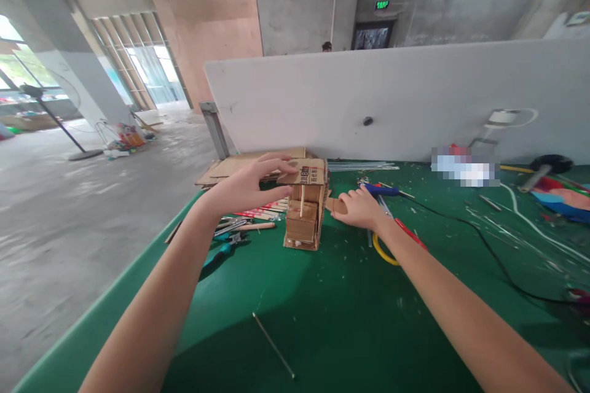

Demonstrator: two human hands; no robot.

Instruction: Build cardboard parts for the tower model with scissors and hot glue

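Left hand point(251, 187) atop cardboard model point(306, 218) (upright)

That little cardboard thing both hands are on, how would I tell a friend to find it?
Start at the green table below the long white partition. Between the left hand and right hand stands a small cardboard tower. Unlike the flat cardboard sheets behind, it is upright, with a thin stick up its front.
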